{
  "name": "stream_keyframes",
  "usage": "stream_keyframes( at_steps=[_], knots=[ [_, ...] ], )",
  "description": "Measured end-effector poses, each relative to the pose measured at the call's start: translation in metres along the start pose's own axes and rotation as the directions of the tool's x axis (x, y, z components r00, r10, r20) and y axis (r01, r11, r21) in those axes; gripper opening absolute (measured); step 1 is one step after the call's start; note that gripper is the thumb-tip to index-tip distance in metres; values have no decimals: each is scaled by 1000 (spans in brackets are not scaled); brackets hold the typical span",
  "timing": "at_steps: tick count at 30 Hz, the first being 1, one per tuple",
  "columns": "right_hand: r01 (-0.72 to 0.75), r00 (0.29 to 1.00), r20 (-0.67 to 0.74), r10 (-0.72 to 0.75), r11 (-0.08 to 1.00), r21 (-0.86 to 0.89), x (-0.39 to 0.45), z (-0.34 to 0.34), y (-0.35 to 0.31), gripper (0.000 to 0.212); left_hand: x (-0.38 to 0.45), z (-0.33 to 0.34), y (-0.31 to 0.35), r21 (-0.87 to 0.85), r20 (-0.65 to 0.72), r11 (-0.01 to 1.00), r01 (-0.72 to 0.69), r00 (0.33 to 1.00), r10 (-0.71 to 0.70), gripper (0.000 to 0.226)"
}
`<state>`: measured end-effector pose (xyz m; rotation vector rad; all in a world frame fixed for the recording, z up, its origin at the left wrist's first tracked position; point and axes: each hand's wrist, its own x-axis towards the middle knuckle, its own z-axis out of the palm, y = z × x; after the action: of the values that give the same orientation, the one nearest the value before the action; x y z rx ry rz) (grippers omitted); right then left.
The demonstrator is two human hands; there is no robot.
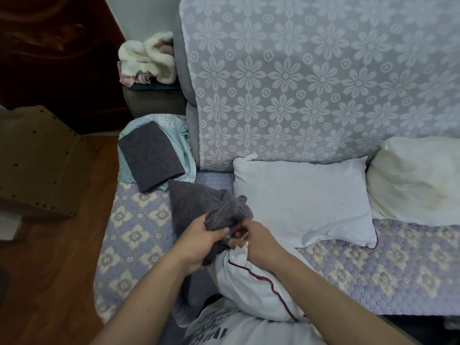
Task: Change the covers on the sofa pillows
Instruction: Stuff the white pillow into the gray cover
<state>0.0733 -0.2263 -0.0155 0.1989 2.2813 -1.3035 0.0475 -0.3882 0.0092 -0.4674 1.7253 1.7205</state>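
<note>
Both hands [202,241] [258,242] grip grey cover [199,202] w/ white pillow [251,287].

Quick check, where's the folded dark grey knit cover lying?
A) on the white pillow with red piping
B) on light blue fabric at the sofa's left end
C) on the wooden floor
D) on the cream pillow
B: the folded dark grey knit cover lies flat on the light blue fabric at the sofa's left end.

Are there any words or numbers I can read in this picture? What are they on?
Shirt: dark print at the bottom edge, cut off and seen at an angle, too distorted to read.
White tag on the pillow by the hands: no readable text.
Nothing else shows any words or numbers.
</note>
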Motion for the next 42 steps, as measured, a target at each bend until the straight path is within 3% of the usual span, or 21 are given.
stream_keyframes(
  at_steps=[5,8,12,18,21,24,27,31,34,38,40,42],
  knots=[
    [168,978,-85,-190,962,-216,-1,4,0,22,-1,-1,8,-87,9,993,76,997,-75,22],
    [155,979,-107,-176,971,-183,-4,1,2,6,0,-3,7,-113,16,988,105,995,-103,25],
    [208,974,-65,-217,971,-118,-4,3,6,22,-1,1,6,-140,26,985,104,995,-101,24],
    [224,959,-119,-256,946,-234,-2,4,6,25,5,-3,8,-204,-29,973,109,993,-117,23],
    [234,945,-137,-296,907,-350,-7,7,7,24,6,-7,9,-147,-45,984,102,993,-110,21],
    [261,932,-139,-334,887,-382,-9,8,9,27,4,-7,11,-121,-1,987,106,994,-106,20],
    [245,949,-109,-296,910,-335,-7,7,11,29,0,-11,14,-205,75,970,128,991,-114,22],
    [197,972,-52,-231,912,-360,-2,7,12,10,-9,-11,10,-273,208,937,219,964,-165,24],
    [183,977,-56,-208,938,-294,3,5,19,7,-9,-12,10,-250,236,936,249,953,-190,31],
    [91,995,-30,-95,990,-105,4,-12,26,28,-4,-11,13,-267,238,929,255,952,-193,38],
    [24,998,-53,-19,995,100,-8,-31,17,34,-1,-9,16,-286,212,927,245,959,-188,39],
    [-24,996,-70,57,916,400,-33,-54,8,40,0,-8,19,-306,181,923,234,966,-185,41]
  ],
)
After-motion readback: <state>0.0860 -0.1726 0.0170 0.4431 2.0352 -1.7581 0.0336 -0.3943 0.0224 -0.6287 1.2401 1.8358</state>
